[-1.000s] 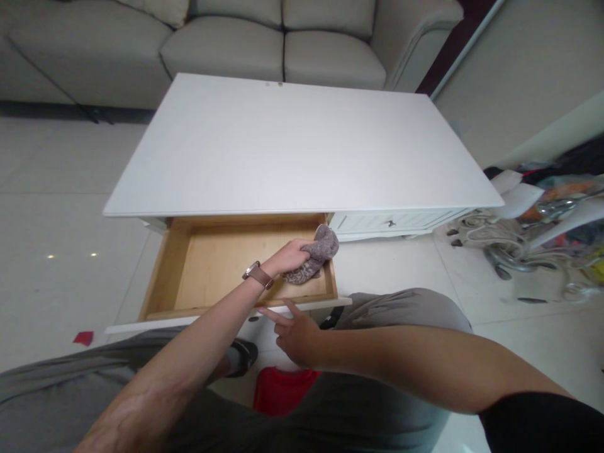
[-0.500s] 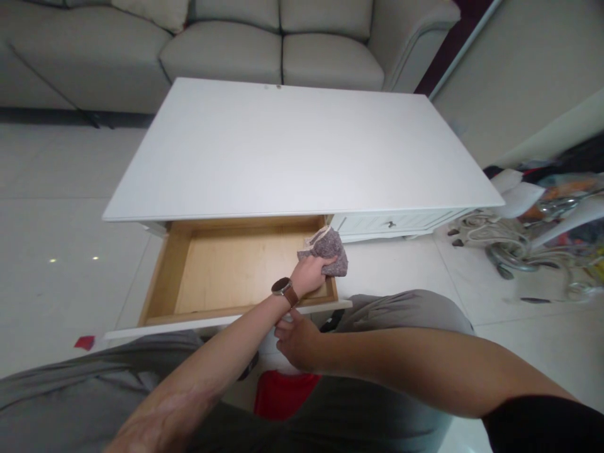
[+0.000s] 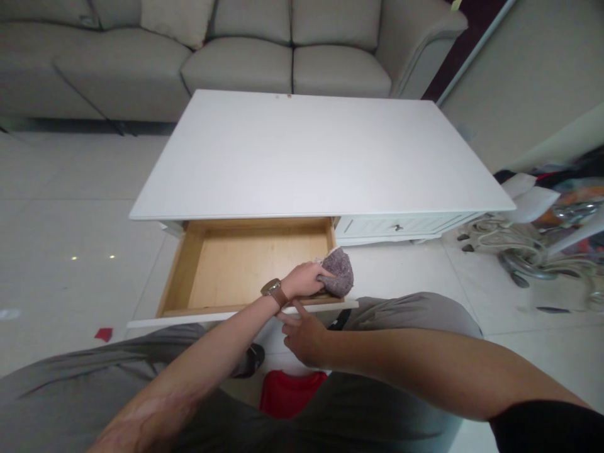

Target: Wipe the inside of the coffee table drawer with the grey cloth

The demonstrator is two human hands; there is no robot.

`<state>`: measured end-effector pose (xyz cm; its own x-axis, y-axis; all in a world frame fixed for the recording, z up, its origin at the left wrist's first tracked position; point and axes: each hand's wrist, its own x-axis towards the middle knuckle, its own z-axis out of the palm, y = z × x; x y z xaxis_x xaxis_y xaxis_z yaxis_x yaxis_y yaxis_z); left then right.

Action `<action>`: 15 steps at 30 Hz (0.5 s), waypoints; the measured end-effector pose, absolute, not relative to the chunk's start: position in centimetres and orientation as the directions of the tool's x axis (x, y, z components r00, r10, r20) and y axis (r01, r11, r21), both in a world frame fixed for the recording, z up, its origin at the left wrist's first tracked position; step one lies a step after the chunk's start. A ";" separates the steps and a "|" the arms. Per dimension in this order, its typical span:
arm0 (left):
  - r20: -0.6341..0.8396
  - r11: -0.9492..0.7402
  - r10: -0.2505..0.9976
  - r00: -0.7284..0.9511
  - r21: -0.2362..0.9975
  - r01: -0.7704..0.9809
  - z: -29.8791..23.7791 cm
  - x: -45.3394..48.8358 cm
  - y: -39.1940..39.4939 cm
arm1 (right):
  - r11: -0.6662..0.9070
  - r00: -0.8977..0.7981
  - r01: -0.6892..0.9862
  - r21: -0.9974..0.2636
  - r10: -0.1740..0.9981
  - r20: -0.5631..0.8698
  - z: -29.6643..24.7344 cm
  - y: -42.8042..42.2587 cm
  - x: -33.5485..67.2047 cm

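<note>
A grey-brown cloth point(image 3: 340, 274) is bunched in my left hand point(image 3: 304, 280), whose wrist wears a watch. The cloth lies over the right side wall of a pulled-out wooden drawer point(image 3: 182, 270), close to its front corner. Below the left wrist, my right hand point(image 3: 306, 338) grips the top edge of the drawer's white front panel point(image 3: 198, 319), fingers curled at it. Its fingertips are partly hidden by the left wrist. The drawer's light wood bottom shows bare to the left of my hand.
The white coffee table point(image 3: 321, 157) holds the drawer; a second, closed drawer point(image 3: 401, 226) sits to its right. Behind stands a grey sofa point(image 3: 240, 66). A red plastic object point(image 3: 290, 393) is between my legs, a red scrap point(image 3: 104, 334) lies left, and cluttered items point(image 3: 514, 236) are at right.
My left hand has moved the cloth along the drawer's right wall toward the front corner. The right hand stays at the front panel. The view has shifted slightly.
</note>
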<state>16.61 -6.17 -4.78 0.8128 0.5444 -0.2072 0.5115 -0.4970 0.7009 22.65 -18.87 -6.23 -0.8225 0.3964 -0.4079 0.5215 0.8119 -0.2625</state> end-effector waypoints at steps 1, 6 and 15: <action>-0.188 -0.475 0.573 0.798 0.717 0.510 -4.3 16.1 -5.3 | 0.818 -0.827 0.514 -0.257 0.394 -0.401 -6.1 -18.9 22.7; -0.113 -0.421 0.695 0.710 0.736 0.530 -1.5 13.1 -1.6 | 0.819 -0.848 0.512 -0.260 0.432 -0.307 -5.8 -19.1 23.1; -0.315 -0.416 0.509 0.801 0.725 0.549 -3.5 14.9 -6.8 | 0.796 -0.820 0.544 -0.266 0.436 -0.370 -6.6 -19.4 22.8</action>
